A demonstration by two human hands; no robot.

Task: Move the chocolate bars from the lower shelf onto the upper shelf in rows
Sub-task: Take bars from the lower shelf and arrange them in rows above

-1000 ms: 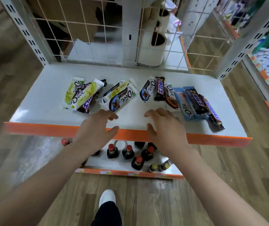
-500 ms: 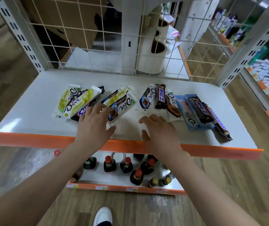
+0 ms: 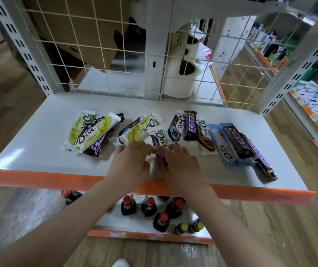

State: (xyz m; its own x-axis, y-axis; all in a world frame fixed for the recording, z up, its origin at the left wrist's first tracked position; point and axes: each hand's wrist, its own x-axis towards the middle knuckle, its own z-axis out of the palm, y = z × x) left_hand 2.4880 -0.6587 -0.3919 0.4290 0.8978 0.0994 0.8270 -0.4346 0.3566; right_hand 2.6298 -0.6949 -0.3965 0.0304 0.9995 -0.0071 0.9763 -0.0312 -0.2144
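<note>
Several chocolate bars lie scattered on a white shelf (image 3: 38, 135) with an orange front edge. Yellow-green Dove bars (image 3: 88, 132) are piled over a dark bar at the left. A dark Snickers bar (image 3: 189, 124) and a brown Dove bar (image 3: 204, 139) lie right of centre. Farther right are a blue Dove bar (image 3: 223, 151) and long Snickers bars (image 3: 254, 151). My left hand (image 3: 129, 162) and my right hand (image 3: 182, 163) meet at the shelf's front middle. Both pinch a white-and-dark Dove bar (image 3: 159, 140), whose near end they hide.
A wire grid (image 3: 115, 54) closes the back of the shelf between grey slotted uprights (image 3: 25, 51). Below the orange edge, dark bottles with red caps (image 3: 162, 218) stand on a lower shelf. Wooden floor lies on both sides, and another stocked shelf (image 3: 316, 105) stands at the right.
Both hands moved forward and inward from the shelf's front edge. They now meet on the white-and-dark Dove bar, which has shifted toward the front. The camera view rose slightly.
</note>
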